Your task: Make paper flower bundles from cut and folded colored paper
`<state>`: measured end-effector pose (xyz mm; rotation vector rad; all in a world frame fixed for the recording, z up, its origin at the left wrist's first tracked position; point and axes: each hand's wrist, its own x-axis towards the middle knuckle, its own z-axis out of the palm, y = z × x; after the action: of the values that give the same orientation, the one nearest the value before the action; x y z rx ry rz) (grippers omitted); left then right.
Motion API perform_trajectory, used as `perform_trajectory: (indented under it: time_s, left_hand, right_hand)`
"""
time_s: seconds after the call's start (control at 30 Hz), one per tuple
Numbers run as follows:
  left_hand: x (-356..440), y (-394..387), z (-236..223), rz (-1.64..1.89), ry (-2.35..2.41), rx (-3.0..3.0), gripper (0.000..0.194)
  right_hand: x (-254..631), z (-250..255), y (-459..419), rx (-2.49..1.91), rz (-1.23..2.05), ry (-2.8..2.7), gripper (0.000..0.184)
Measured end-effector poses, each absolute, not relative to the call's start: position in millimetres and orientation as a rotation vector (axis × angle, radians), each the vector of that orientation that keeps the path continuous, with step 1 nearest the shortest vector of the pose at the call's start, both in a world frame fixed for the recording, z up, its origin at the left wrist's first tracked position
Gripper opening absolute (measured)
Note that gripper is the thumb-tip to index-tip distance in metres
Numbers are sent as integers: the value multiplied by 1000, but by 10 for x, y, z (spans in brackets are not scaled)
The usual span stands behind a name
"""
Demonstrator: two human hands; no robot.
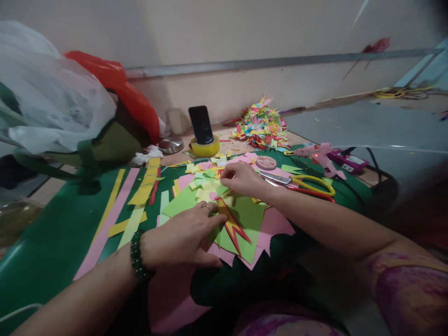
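My left hand (182, 238), with a dark bead bracelet and a ring, lies on green and pink paper sheets (245, 219). Its fingers are closed on a red-and-yellow pointed paper piece (233, 226). My right hand (241, 179) reaches over a heap of small yellow and green paper squares (203, 186), its fingers pinched together; what they hold is too small to make out. Both hands work on a green mat (56, 233).
Scissors with yellow-red handles (301, 183) and a pink glue gun (320, 156) lie to the right. A phone (200, 125) stands in a yellow tape roll. A pile of finished paper flowers (261, 125) sits behind. Paper strips (138, 200) and plastic bags (52, 102) are on the left.
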<state>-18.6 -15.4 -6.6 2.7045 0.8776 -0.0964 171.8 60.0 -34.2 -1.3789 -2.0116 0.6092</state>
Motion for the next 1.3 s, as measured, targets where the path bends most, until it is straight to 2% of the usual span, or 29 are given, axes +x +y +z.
perform_trajectory:
  time_s: [0.27, 0.7, 0.87, 1.07, 1.3]
  left_hand:
    - [-193, -156, -78, -101, 886, 2697, 66]
    - [-194, -160, -92, -109, 898, 2705, 65]
    - [-194, -163, -91, -93, 889, 2697, 66]
    - [-198, -161, -112, -95, 898, 2693, 65]
    - [-169, -179, -44, -158, 932, 2680, 63]
  right_hand:
    - [1696, -423, 575, -1344, 509, -2149, 10]
    - [1730, -217, 452, -1457, 459, -2395, 15]
    - [1772, -98, 416, -1446, 427, -2584, 34]
    - [1755, -184, 445, -1458, 311, -2618, 21]
    - [1736, -213, 445, -1437, 295, -2612, 17]
